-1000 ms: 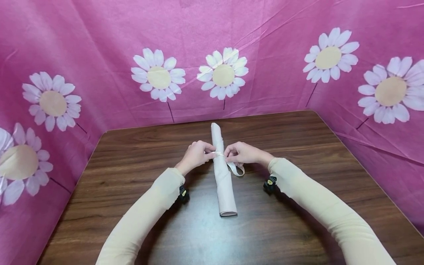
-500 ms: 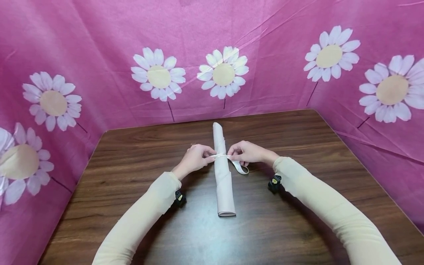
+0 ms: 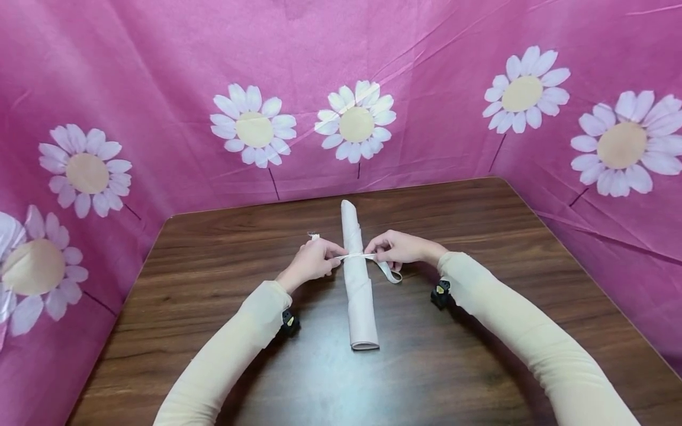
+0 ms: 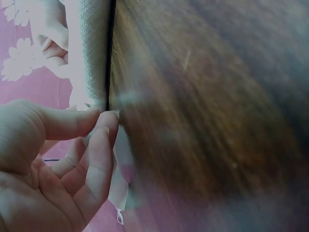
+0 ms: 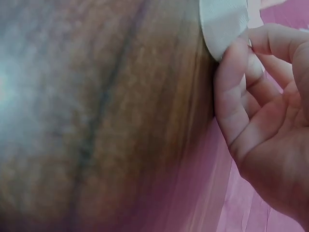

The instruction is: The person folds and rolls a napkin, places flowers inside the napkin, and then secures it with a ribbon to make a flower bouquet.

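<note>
A long roll of off-white cloth (image 3: 361, 307) lies lengthwise on the table in the head view. Around its middle runs a narrow white ribbon (image 3: 354, 255), drawn out to both sides. My left hand (image 3: 313, 258) pinches the ribbon between thumb and fingers just left of the roll; a frayed ribbon end (image 3: 315, 236) sticks up beyond that hand. On the right side, my right hand (image 3: 401, 247) pinches the other part, and a ribbon loop (image 3: 393, 274) hangs below it. The right wrist view shows the wide ribbon (image 5: 223, 26) at the fingertips. Any knot is too small to make out.
The dark wood-grain table (image 3: 240, 236) extends around the roll on every side. A pink cloth backdrop (image 3: 415, 136) with white daisies encloses its back and sides. Small black wrist cameras sit under both cream sleeves (image 3: 240, 337).
Both hands have drawn slightly apart, and the ribbon between them and the roll now shows stretched out. Its frayed end has come into sight above the left hand.
</note>
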Motion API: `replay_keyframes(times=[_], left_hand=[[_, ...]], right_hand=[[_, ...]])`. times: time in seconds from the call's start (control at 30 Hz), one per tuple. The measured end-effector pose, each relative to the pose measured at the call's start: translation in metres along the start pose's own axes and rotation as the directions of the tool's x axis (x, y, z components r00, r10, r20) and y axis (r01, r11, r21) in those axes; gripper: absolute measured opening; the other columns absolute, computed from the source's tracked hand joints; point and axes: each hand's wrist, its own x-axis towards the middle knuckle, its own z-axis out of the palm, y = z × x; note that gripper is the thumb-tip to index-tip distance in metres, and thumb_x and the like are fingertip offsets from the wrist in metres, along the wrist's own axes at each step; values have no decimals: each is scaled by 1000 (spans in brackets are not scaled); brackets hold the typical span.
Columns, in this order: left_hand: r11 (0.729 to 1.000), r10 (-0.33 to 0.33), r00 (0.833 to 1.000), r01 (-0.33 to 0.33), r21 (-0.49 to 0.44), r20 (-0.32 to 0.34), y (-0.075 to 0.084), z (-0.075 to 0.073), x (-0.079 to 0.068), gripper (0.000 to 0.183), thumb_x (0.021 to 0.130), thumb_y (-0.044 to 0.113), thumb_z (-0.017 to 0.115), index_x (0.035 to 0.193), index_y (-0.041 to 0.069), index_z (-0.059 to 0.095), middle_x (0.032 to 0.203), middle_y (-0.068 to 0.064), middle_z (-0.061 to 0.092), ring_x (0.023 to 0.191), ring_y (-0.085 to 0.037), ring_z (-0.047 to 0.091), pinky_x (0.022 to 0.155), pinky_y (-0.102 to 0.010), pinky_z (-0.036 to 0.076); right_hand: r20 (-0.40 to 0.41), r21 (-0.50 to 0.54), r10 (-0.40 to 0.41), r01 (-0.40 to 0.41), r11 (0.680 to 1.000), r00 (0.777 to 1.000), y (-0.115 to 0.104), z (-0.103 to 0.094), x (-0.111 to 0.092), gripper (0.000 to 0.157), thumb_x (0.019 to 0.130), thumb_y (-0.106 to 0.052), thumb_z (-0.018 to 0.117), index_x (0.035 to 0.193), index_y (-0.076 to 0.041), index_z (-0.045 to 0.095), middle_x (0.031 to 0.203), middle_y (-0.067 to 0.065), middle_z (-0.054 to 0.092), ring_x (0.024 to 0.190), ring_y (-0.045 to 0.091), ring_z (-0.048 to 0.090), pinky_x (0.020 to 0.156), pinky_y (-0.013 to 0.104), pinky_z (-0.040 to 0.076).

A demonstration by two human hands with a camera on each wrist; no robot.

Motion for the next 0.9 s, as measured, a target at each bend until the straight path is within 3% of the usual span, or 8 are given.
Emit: replay_keyframes(times=[0.37,0.57,0.9], left_hand=[[997,-69,997,69,25,23,4,-1,0,27,96,8,69,118,20,77,60,0,64,52,-13,66,59,-29,48],[994,-105,993,102,46,57,9,-3,1,32,95,5,66,121,22,77,61,-1,66,49,-12,66,50,-29,51],[987,-136,988,129,92,70,12,-6,3,36,94,4,65,122,25,76,61,0,66,48,-13,65,53,-30,51]], right_hand=[[40,24,44,-45,999,998,2,-3,-2,33,94,-1,57,124,-8,70,67,1,56,54,14,54,48,31,51],[26,24,60,-61,998,998,2,-3,-3,34,92,-1,57,123,-8,70,65,1,53,52,14,52,47,29,49],[17,64,91,-92,994,996,2,-2,-2,35,92,-2,57,124,-9,70,64,0,52,52,14,50,47,28,46]])
